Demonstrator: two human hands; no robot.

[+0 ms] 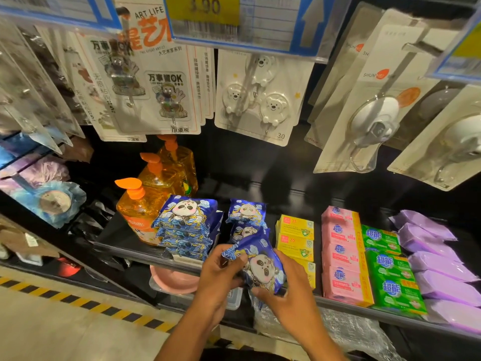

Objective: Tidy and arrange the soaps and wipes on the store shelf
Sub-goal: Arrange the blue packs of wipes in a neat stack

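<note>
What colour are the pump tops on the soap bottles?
Orange pump tops, on amber soap bottles, clearest in the head view.

Dark store shelf [112,238] set against a black back panel [247,157], with clear price-label strips [205,9] overhead. Pale floor [52,334] at lower left, crossed by a yellow-and-black hazard stripe [86,302]. The light is dim and warm.

I see glossy blue plastic film on the wipes pack [260,264], clear amber plastic soap bottles [141,204], matt purple wrapped bars [440,264], and a dark, smooth shelf [117,238].
</note>
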